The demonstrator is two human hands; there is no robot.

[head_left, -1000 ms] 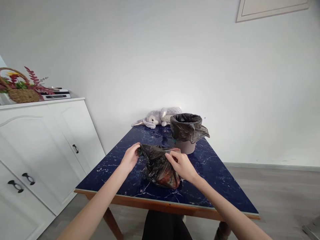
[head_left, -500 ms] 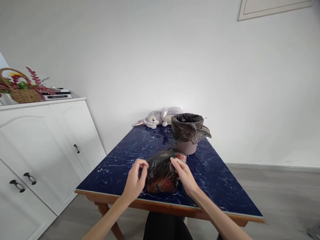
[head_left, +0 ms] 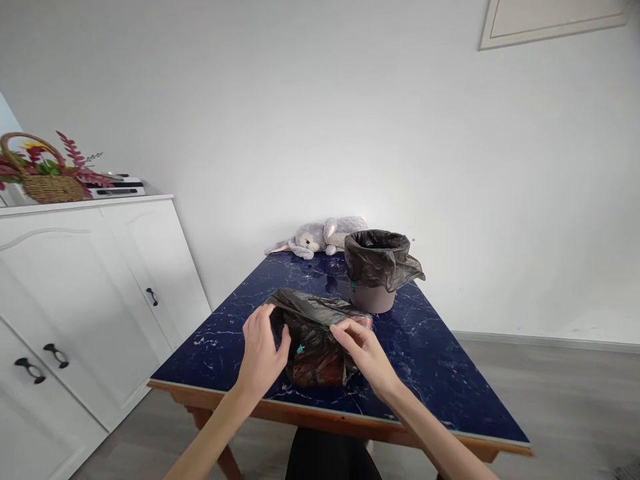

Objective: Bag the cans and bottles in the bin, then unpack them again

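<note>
A thin black plastic bag point(head_left: 320, 308) lies on the near part of the table with its mouth partly spread. Reddish items point(head_left: 320, 370) show dimly through the film, and their kind is hard to make out. A small teal mark shows on the bag's front. At the left side of the mouth, my left hand point(head_left: 263, 347) curls its fingers over the bag's edge, the thumb held apart from them. My right hand point(head_left: 365, 350) pinches the film at the right side between thumb and fingers.
Behind the bag stands a mauve bin point(head_left: 373, 299) lined with a black bag point(head_left: 377, 263). A grey plush rabbit point(head_left: 320, 237) lies at the table's far edge by the wall. To the left, a white cabinet point(head_left: 100, 287) carries a flower basket point(head_left: 53, 188).
The black bag's upper film has spread out to the left and its mouth has widened. My left hand has risen slightly leftward onto its edge; my right hand keeps its pinch.
</note>
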